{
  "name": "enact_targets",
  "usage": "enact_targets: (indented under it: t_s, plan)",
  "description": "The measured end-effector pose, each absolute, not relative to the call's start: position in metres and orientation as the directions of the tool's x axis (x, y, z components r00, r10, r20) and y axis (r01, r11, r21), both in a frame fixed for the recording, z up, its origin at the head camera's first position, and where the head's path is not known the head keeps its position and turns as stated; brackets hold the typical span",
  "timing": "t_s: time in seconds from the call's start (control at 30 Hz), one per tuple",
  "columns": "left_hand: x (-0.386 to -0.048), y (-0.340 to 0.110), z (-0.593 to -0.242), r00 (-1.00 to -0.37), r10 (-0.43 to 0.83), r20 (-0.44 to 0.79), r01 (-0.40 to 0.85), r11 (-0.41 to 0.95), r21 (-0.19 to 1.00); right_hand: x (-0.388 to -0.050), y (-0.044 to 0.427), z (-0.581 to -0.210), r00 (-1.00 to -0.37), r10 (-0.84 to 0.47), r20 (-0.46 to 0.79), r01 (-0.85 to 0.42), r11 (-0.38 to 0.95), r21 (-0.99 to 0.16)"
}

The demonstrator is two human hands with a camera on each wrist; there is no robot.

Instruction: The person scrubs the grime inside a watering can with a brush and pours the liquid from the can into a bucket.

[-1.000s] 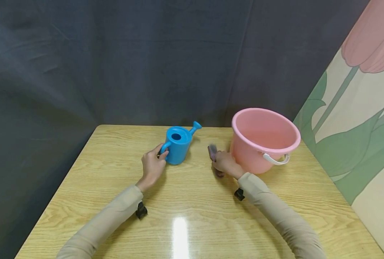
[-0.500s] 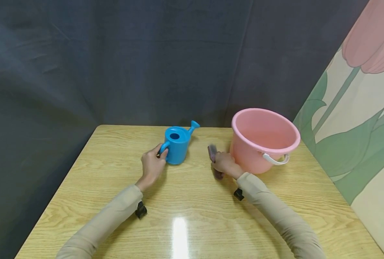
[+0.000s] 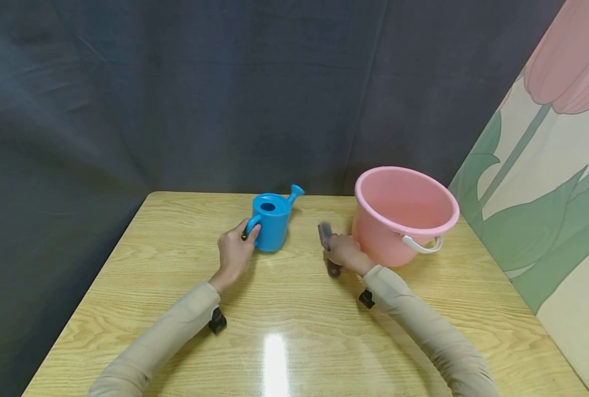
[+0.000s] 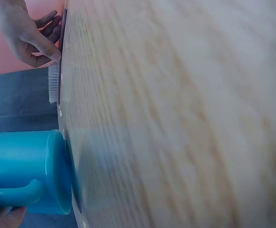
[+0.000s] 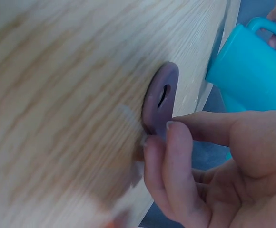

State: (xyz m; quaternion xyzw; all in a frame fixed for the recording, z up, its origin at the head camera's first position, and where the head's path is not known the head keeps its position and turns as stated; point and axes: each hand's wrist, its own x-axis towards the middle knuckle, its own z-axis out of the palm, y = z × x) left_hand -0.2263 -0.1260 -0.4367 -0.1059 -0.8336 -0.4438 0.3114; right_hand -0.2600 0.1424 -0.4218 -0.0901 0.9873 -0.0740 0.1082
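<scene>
The blue toy watering can [image 3: 271, 229] stands upright on the table, its spout pointing to the back right. My left hand [image 3: 234, 252] grips the can's handle from the left. Right of the can lies a brush with a dark brownish-purple back [image 3: 333, 268] and pale bristles [image 4: 53, 84] that face up. My right hand [image 3: 345, 251] pinches the brush near its middle between thumb and fingers, covering part of it. In the right wrist view, the slotted handle end [image 5: 162, 97] sticks out beyond the fingertips and lies against the table.
A pink bucket [image 3: 381, 245] with a white handle [image 3: 423, 246] stands just right of my right hand. The wooden table [image 3: 175, 231] ends at a dark curtain [image 3: 255, 99] behind. A wall painted with tulips [image 3: 542, 220] rises on the right.
The watering can has shifted slightly to the left with my left hand. The brush's handle end has swung a little toward the near side under my right hand.
</scene>
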Motion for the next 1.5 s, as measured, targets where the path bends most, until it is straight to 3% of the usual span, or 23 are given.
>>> enact_targets:
  t_s: [0.83, 1.13, 1.5]
  plan:
    - [-0.229, -0.124, -0.435, -0.776, -0.172, 0.607, 0.413, 0.588, 0.695, -0.247, 0.146, -0.407, -0.954, -0.294, -0.050, -0.278, 0.937, -0.210]
    - [-0.226, -0.125, -0.439, -0.843, -0.173, 0.509, 0.316, 0.606, 0.730, -0.237, 0.141, -0.399, -0.937, -0.342, 0.067, -0.349, 0.918, -0.191]
    - [-0.228, -0.127, -0.437, -0.879, -0.105, 0.465, 0.319, 0.595, 0.737, -0.233, 0.140, -0.388, -0.915, -0.375, 0.147, -0.398, 0.900, -0.179]
